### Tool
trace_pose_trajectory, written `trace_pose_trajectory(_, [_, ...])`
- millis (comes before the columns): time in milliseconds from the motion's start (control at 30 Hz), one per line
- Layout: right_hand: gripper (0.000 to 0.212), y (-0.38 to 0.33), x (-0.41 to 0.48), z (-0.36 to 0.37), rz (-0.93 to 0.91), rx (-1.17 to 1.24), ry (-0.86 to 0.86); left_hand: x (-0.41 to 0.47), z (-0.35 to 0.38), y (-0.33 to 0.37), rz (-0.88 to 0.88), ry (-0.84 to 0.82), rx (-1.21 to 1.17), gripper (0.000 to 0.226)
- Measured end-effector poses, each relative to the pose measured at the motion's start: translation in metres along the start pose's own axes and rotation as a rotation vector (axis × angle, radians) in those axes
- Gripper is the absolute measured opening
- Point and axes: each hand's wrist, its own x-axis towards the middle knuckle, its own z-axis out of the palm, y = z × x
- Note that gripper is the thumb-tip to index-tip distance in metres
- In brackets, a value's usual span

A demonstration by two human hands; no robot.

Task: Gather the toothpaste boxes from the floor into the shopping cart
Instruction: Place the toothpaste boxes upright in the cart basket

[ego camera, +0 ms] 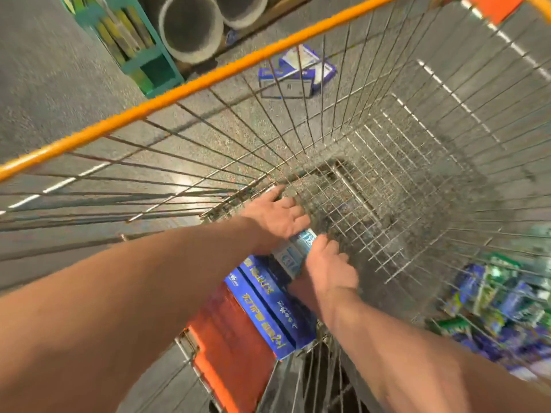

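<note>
Both hands reach deep into the shopping cart (179,87), lowering a pale toothpaste box (293,254) toward the wire floor. The right hand (328,269) has its fingers curled round the near side of the box. The left hand (277,216) cups the far end with bent fingers, though motion blur makes its exact hold hard to read. Holding the box from both sides probably keeps it level so it lands flat. It sits just beyond the dark blue boxes (268,308) already lying side by side at the near end, against the orange flap (232,338); stacking there likely keeps them tidy. More boxes on the floor (295,74) show through the cart's far wall, so the gathering is not finished.
</note>
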Motion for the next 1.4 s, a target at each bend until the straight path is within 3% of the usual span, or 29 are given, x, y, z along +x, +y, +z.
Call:
trace_pose_trajectory(133, [0.01,0.005,0.0,0.006,-0.002,0.035,-0.169,0.005,0.003,0.009,0.02,-0.091,0.028,0.046])
trace_pose_trajectory(300, [0.056,0.012,0.008,0.009,0.013,-0.074,-0.342,0.011,0.017,0.007,-0.007,-0.09,-0.072,0.06])
trace_pose_trajectory(367, [0.054,0.016,0.009,0.007,-0.01,-0.042,-0.386,0.01,0.014,0.006,-0.006,-0.143,-0.125,0.066])
trace_pose_trajectory(467, [0.033,0.021,0.009,0.004,-0.052,-0.023,-0.505,0.004,0.007,0.005,0.001,-0.224,-0.132,0.08])
trace_pose_trajectory(533, [0.039,0.02,0.008,0.002,-0.063,0.0,-0.53,0.002,0.008,0.005,-0.008,-0.277,-0.122,0.096])
trace_pose_trajectory(633, [0.053,0.014,0.007,0.0,-0.05,0.014,-0.581,0.002,0.01,0.011,-0.036,-0.271,-0.074,0.086])
trace_pose_trajectory(833, [0.038,0.013,0.006,-0.016,-0.101,-0.122,-0.596,0.002,0.022,0.023,-0.053,-0.244,0.105,0.083])
trace_pose_trajectory(1033, [0.087,0.007,0.008,-0.056,-0.043,-0.118,-0.625,-0.028,-0.003,0.026,-0.107,-0.254,-0.161,0.086])
trace_pose_trajectory(1267, [0.071,0.017,-0.018,-0.183,-0.106,-0.085,-0.534,-0.115,-0.104,0.023,-0.29,-0.254,-0.2,0.09])
trace_pose_trajectory(1400, [0.067,0.029,-0.046,-0.263,-0.103,-0.078,-0.462,-0.174,-0.173,0.035,-0.354,-0.165,-0.158,0.084])
